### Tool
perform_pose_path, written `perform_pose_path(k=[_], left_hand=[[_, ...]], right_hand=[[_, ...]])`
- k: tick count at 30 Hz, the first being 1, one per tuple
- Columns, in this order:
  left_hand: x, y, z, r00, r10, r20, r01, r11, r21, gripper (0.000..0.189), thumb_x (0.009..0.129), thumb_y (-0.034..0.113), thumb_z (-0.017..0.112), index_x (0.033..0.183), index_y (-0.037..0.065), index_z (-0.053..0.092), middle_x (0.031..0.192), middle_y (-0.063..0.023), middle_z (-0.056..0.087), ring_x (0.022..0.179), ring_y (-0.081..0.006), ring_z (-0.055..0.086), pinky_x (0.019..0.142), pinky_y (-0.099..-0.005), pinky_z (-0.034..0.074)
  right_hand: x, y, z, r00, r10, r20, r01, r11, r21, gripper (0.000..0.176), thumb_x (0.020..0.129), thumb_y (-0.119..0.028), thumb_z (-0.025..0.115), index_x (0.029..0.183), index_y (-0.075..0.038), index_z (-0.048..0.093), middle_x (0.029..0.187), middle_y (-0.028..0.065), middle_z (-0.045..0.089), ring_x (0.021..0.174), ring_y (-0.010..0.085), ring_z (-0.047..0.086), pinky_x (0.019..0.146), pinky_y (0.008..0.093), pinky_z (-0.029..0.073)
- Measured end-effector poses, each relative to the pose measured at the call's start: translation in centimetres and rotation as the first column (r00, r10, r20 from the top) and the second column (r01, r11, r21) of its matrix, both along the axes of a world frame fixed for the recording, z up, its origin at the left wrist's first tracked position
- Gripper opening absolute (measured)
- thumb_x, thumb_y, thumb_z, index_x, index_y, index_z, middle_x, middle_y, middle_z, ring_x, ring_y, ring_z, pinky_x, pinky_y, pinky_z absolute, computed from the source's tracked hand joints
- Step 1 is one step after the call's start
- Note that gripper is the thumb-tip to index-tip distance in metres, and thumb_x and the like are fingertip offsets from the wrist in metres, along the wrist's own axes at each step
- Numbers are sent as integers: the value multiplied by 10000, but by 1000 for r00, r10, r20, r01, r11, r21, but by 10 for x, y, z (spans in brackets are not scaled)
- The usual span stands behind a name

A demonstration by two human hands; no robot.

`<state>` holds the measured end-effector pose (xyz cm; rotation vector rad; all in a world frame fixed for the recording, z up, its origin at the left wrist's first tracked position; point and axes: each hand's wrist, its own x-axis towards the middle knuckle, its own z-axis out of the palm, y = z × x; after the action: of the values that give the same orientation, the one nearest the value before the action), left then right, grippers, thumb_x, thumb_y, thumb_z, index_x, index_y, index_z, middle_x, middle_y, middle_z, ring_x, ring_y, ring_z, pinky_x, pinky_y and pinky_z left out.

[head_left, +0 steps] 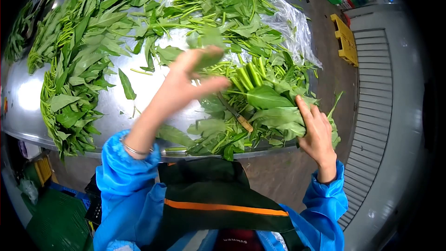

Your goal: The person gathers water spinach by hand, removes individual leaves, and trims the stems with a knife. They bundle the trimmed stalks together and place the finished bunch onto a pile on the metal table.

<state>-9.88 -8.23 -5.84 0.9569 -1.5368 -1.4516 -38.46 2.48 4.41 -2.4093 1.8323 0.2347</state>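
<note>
My right hand (317,132) is closed around a bunch of water spinach (274,104) at the table's near right side, its cut stem ends pointing up and away from me. My left hand (188,76), blurred by motion, hovers over the middle of the table with thumb and fingers apart. A smeared green leaf (206,39) shows right by its fingertips. Between the hands, a knife with a wooden handle (244,123) lies among loose leaves and stems.
Bundled greens (69,97) line the left of the metal table (28,97). A loose pile (209,0) spreads across the back, beside clear plastic film (292,28). Beyond the right edge are a yellow pallet (344,42) and a floor grate (371,93). Crates stand lower left.
</note>
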Motion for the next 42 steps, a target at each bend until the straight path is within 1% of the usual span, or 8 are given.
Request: perform_pose_path(k=[4,11,22,28,31,33,35,42], left_hand=[[-55,35,20,921,-48,387,267,801,-535,686,657,351,767,1249,128,503,1210,-160,484,1123,-277,410,985,-484,252],[-9,-3,14,911,-412,-9,411,907,90,203,735,124,721,929,69,694,779,-33,677,698,-73,594,624,-237,466],[19,-57,23,917,255,-305,-187,954,235,304,772,192,707,1027,42,639,883,-49,673,779,-100,608,735,-237,464],[-13,-21,35,907,-387,166,421,827,-372,400,726,113,692,1113,54,611,1143,-79,584,846,-189,615,773,-278,477],[-18,-21,27,617,-786,45,783,607,-138,370,705,61,662,1074,41,638,1001,-81,658,836,-175,615,745,-271,482],[13,-48,12,807,-589,-51,591,804,64,296,710,21,629,1005,4,648,925,-105,667,812,-166,626,725,-261,497],[31,-50,-3,797,-27,-604,362,821,441,303,776,67,624,1073,16,591,987,-121,642,851,-204,628,770,-314,513],[-17,-31,19,900,-381,-211,429,858,283,529,728,50,689,1224,63,504,1098,-88,598,942,-138,591,798,-254,486]], right_hand=[[17,-4,-2,989,18,148,-15,1000,-16,867,534,84,619,1343,-118,383,1154,186,511,880,360,546,722,388,446],[-7,16,-5,911,312,268,-261,942,-210,678,554,3,674,1191,-166,512,1248,224,463,812,306,549,679,368,436],[-23,28,13,739,564,368,-450,820,-354,473,710,-136,683,1132,-284,530,1226,188,458,758,278,584,677,383,490],[-23,21,4,676,535,507,-426,845,-324,443,707,-176,707,1109,-215,527,1246,239,453,861,343,591,735,428,485],[-20,18,6,649,193,736,-293,956,7,705,662,-212,769,1284,-181,438,1258,266,447,1058,427,527,881,437,436],[-59,37,-19,555,-254,792,-138,911,389,833,612,-165,777,1331,-55,370,1273,231,454,1121,354,500,927,427,405],[-38,51,-20,-193,-650,735,46,743,668,838,554,-87,773,1278,72,383,1238,181,498,1107,296,516,942,397,407],[-33,50,-72,-506,-799,326,-446,566,694,535,622,-171,633,1097,49,527,864,181,591,694,277,520,610,373,390]])
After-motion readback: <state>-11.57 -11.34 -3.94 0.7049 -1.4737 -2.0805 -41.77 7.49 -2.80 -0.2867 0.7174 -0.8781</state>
